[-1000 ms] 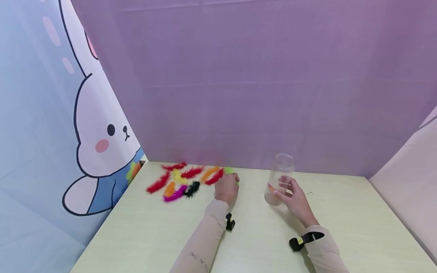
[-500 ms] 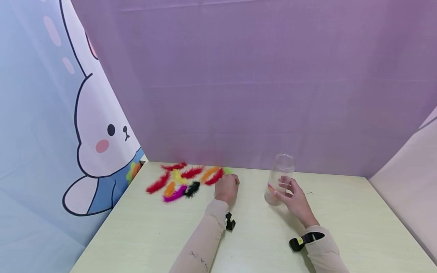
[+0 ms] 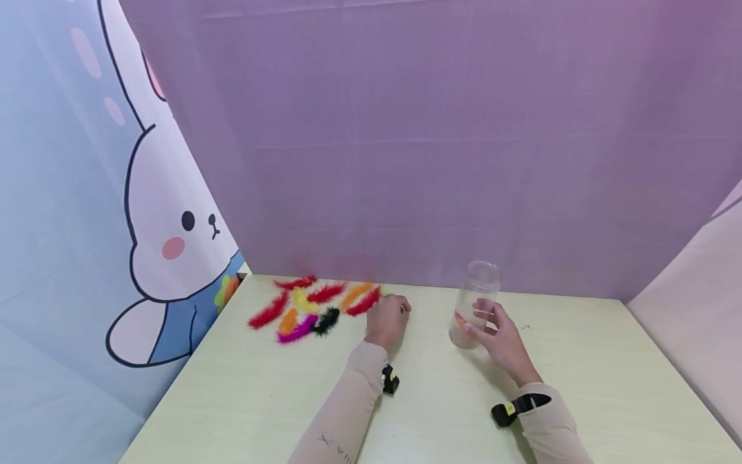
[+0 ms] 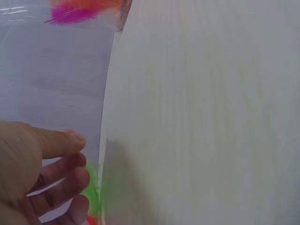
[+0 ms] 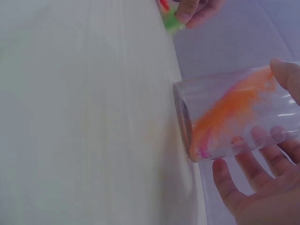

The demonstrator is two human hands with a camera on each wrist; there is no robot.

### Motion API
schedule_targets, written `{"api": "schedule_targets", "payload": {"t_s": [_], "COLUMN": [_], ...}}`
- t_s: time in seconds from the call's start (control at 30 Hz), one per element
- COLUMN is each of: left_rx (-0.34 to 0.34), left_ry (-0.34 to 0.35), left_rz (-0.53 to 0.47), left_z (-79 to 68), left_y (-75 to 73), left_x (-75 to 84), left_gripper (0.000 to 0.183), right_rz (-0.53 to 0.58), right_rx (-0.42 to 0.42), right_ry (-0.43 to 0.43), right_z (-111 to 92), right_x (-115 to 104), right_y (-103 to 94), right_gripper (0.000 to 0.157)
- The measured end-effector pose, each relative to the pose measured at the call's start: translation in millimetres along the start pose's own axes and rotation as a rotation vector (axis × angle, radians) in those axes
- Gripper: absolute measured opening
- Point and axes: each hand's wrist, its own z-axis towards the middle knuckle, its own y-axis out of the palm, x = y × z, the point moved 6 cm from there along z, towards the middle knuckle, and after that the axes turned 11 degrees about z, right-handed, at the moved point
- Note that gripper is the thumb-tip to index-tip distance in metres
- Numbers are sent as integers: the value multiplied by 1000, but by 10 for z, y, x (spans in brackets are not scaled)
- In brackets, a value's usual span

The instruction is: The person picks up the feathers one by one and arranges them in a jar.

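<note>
My left hand [image 3: 388, 320] is at the right end of the feathers, its thumb and fingers pinching a fluffy green feather [image 5: 172, 21] just above the table. In the left wrist view the green feather [image 4: 92, 191] shows behind the curled fingers. My right hand [image 3: 505, 341] holds an upright clear glass jar [image 3: 481, 283], thumb on one side and fingers on the other. Inside the jar lie an orange feather [image 5: 229, 110] and a magenta one [image 4: 72, 15]. The jar's base stands on the table.
Left of my left hand lie several loose feathers: red ones [image 3: 269, 310], orange [image 3: 288, 322], yellow [image 3: 303, 301], magenta [image 3: 297, 330] and black [image 3: 327, 321]. A purple cloth [image 3: 406, 161] hangs behind the pale table [image 3: 429, 412]. A rabbit-print cloth [image 3: 174, 193] hangs at left.
My left hand has shifted slightly to the right, and the green feather that showed beside it is now almost hidden in the head view. The right hand and jar stay in place.
</note>
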Motion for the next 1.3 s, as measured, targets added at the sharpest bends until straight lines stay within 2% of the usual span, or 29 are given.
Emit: {"api": "schedule_targets", "payload": {"t_s": [0.33,0.43,0.77,1.1,1.3], "left_rx": [58,79,128,213,235], "left_ry": [54,52,31,42,46], "left_rz": [-55,-87,-297,-370,-414], "left_z": [-24,-35,-114,-144,-144], "left_y": [-126,-174,-347,-543,-623], "left_x": [26,22,26,54,77], "left_gripper": [9,8,7,8,7], "right_rz": [0,-3,-4,0,-5], "right_rx": [2,2,3,2,0], "right_ry": [4,1,7,4,-9], "right_z": [6,7,9,3,2], "right_x": [-10,-16,9,18,-7], "right_y": [-8,-1,-4,-2,2], "right_gripper": [74,74,72,72,73]}}
